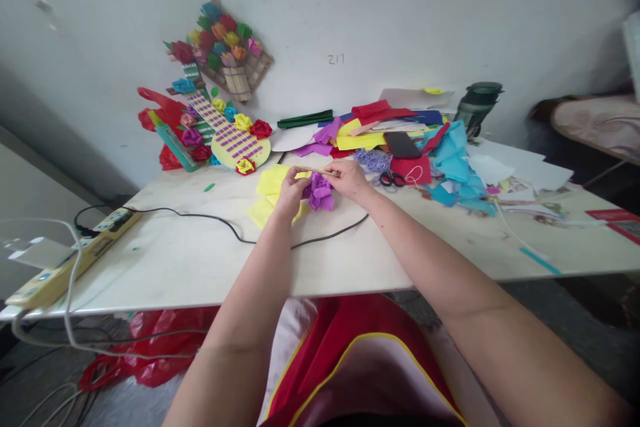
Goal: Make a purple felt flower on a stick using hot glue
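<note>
A thin tan stick spans the gap between my two hands, level above the table. My left hand pinches its left end, with the fingertips against purple crepe paper. The fingers of my right hand are closed on the stick's right end. Crumpled purple crepe paper, shaped like petals, sits just below the stick; whether it is fixed to the stick I cannot tell. Yellow crepe paper lies flat under and beside my left hand.
A paper-flower guitar leans at the back left by a flower basket piece. Scissors, a phone, coloured paper and a dark bottle stand right. A black cable crosses toward a power strip.
</note>
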Tool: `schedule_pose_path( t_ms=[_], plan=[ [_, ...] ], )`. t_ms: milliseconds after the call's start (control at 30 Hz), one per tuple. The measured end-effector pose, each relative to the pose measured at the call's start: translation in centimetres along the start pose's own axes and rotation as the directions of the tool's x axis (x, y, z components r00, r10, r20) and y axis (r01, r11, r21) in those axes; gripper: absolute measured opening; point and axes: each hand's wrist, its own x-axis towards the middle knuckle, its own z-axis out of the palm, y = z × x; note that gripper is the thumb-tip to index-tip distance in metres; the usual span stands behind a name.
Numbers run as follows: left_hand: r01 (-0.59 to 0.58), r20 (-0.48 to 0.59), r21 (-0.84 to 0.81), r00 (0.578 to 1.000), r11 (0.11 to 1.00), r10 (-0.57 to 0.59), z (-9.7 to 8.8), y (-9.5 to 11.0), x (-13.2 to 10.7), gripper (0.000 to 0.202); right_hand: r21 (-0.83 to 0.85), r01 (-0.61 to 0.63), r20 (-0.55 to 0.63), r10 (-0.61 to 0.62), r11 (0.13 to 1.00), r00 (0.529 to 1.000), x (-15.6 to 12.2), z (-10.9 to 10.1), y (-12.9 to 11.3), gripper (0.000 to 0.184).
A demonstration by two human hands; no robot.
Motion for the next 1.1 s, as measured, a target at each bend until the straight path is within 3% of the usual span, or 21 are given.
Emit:
schedule_pose_path(
  t_ms=[100, 267, 633, 900, 1100],
  plan=[
    [-0.033, 0.033, 0.008, 0.999, 0.999, 0.033, -0.04, -0.26, 0.09, 0.032, 0.009, 0.0, -0.001, 0.0, 1.0, 1.0, 0.02, 0.19, 0.15, 0.011],
    [0.006, 0.01, 0.032, 1.0, 0.999, -0.006, 0.05, -0.4, 0.26, 0.019, 0.023, 0.006, 0.028, -0.007, 1.0, 1.0, 0.06, 0.22, 0.27, 0.01],
    [0.025, 0.095, 0.01, 0.995, 1.0, -0.026, 0.05, 0.15, -0.3, 0.025, 0.088, -0.001, 0.021, -0.001, 0.996, 1.0, 0.12, 0.13, 0.47, 0.011],
    [-0.026, 0.142, -0.024, 0.989, 0.999, 0.029, -0.34, -0.23, 0.05, 0.027, 0.105, -0.005, 0.003, 0.005, 0.994, 1.0, 0.14, -0.14, 0.28, 0.009],
    [0.062, 0.169, -0.125, 0.985, 0.99, -0.04, -0.12, 0.45, -0.08, 0.025, 0.132, -0.002, -0.009, 0.003, 0.991, 1.0, 0.12, -0.08, 0.2, 0.01]
  ],
)
